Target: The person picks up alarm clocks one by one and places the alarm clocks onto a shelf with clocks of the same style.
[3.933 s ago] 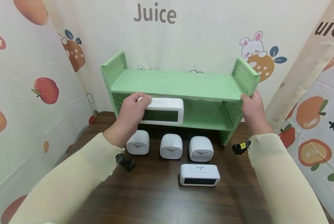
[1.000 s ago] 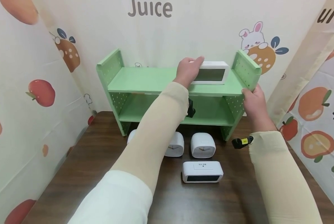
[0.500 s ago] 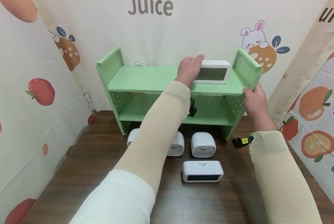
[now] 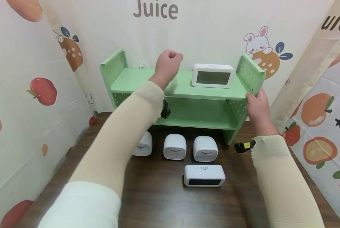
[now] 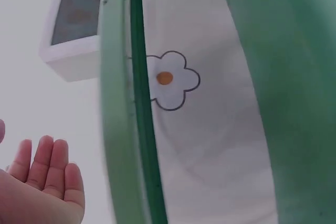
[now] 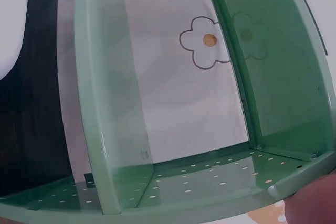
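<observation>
A white digital clock (image 4: 213, 76) with a grey-green display stands upright on the top board of a green two-tier shelf (image 4: 184, 90), towards its right end. To its left, my left hand (image 4: 167, 66) hovers over the top board, fingers loosely bent and holding nothing. That hand's fingers (image 5: 53, 166) show apart from the clock (image 5: 73, 59) in the left wrist view. With my right hand (image 4: 258, 107) I grip the front edge of the shelf's right side panel (image 4: 250, 74). Only a blurred part of this hand (image 6: 312, 200) shows at the right wrist view's corner.
Three white rounded analog clocks (image 4: 174, 146) stand in a row before the shelf; my left forearm partly covers the leftmost. Nearer lies another white digital clock (image 4: 204, 175) with a dark display on the brown table (image 4: 158, 202). Fruit-printed curtains (image 4: 41, 126) surround it.
My left hand carried the digital clock up from before the shelf to the top board, then let go and moved left. My right hand keeps its grip on the side panel.
</observation>
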Demonstrator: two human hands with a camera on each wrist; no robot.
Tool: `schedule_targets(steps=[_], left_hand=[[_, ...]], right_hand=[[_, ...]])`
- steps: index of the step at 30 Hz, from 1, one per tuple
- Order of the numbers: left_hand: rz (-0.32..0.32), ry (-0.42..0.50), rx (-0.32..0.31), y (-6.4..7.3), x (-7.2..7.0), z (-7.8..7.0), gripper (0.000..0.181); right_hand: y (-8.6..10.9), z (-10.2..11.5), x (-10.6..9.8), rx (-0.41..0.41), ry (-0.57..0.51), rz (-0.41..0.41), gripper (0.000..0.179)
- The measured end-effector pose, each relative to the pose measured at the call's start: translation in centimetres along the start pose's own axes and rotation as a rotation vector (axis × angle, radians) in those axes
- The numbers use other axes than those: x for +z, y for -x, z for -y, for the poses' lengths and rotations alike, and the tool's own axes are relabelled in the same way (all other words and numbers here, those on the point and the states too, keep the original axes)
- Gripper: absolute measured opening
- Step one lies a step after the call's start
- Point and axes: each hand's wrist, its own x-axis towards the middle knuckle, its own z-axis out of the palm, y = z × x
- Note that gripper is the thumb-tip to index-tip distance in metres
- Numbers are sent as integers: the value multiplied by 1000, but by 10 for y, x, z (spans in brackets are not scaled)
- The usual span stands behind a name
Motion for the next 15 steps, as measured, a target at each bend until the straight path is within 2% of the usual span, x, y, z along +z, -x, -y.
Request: schedule_targets(steps=[7,11,15], left_hand=[[71,-19,90,19,-33,-3,26],[73,-134,127,31,-58,5,32],[55,-286,155,42,-92,11,41]], right_hand=[[3,5,-8,13,116,-51,55],[18,3,-17,-2,133,-50,61],[39,-1,-24,-17,181,-72,62]])
